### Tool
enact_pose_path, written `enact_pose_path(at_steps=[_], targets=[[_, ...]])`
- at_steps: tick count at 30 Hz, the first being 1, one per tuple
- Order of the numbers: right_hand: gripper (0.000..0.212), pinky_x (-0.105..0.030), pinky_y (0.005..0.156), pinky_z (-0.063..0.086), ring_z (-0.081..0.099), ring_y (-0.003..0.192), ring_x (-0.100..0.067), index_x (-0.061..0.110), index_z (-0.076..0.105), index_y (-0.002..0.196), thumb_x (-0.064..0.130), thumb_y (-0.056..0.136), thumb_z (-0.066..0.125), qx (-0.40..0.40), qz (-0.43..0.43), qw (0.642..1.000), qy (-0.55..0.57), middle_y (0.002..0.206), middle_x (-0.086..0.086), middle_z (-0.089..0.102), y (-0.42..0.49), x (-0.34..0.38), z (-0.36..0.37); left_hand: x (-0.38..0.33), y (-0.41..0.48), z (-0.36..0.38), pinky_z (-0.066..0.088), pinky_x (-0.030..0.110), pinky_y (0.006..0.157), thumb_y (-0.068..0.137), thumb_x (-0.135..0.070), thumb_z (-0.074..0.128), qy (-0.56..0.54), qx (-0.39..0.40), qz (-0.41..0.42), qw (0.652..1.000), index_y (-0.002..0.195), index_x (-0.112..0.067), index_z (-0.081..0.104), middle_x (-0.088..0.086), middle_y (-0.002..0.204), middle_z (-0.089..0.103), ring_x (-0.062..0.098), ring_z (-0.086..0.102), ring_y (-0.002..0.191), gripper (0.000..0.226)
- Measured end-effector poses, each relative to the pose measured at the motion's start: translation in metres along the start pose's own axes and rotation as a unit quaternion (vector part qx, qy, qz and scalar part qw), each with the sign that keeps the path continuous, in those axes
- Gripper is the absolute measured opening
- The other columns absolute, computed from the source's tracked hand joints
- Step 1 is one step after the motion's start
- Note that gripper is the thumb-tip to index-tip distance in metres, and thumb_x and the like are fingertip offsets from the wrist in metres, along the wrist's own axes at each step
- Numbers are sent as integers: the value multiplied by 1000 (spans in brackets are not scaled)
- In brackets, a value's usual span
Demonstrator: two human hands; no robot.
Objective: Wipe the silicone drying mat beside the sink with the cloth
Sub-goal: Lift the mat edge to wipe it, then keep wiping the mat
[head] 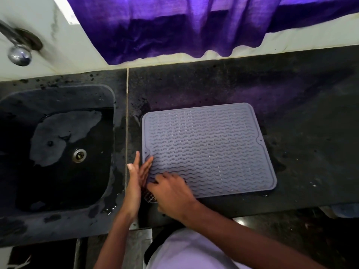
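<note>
Right hand (171, 191), fingers curled on the dark cloth (149, 196), is pressing the mat's (209, 150) front-left corner, with the mat stretching away rightward. Left hand (136, 181), fingers straight and together, is touching its left edge.

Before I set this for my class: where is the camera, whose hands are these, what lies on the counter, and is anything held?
No machine here: a person works bare-handed, and the one picture comes from a camera worn on their head, looking down. On the black stone counter lies a grey wavy-ribbed silicone drying mat, right of the dark sunken sink. A chrome tap and purple curtain are behind. The left hand lies straight-fingered along the mat's near left edge; the right hand rests with curled fingers on that corner. A small dark patterned patch shows beneath the hands; whether it is the cloth, or is gripped, I cannot tell.
</note>
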State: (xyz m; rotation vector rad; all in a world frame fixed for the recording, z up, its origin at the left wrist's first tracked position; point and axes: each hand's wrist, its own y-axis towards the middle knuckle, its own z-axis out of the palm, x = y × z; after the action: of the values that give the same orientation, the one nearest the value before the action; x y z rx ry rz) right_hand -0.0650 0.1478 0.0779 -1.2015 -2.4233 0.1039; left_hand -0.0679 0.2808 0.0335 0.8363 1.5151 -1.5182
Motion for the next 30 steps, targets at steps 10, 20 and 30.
enact_pose_path(at_steps=[10,20,30], targets=[[50,-38,89,51,59,109,-24,35,59,120,23,72,67,15,128,992,17,112,4,60,-55,-84,-10,15,-2,10,17,21,121,77,-94,28,65,16,58,996,152,-44,21,-16,158,35,-6,30,145,91],[39,-35,81,56,66,101,-17,39,65,110,24,74,69,13,283,958,-50,110,14,67,-137,-176,-49,17,-9,17,16,6,116,81,-90,25,100,7,60,993,153,-33,21,-21,160,27,-11,23,146,91],[36,-36,83,54,65,98,-23,34,64,112,22,78,66,-6,232,972,-26,104,4,68,-106,-131,-58,20,5,5,16,21,119,81,-90,25,47,15,29,998,157,-38,22,-18,157,36,-7,29,144,92]])
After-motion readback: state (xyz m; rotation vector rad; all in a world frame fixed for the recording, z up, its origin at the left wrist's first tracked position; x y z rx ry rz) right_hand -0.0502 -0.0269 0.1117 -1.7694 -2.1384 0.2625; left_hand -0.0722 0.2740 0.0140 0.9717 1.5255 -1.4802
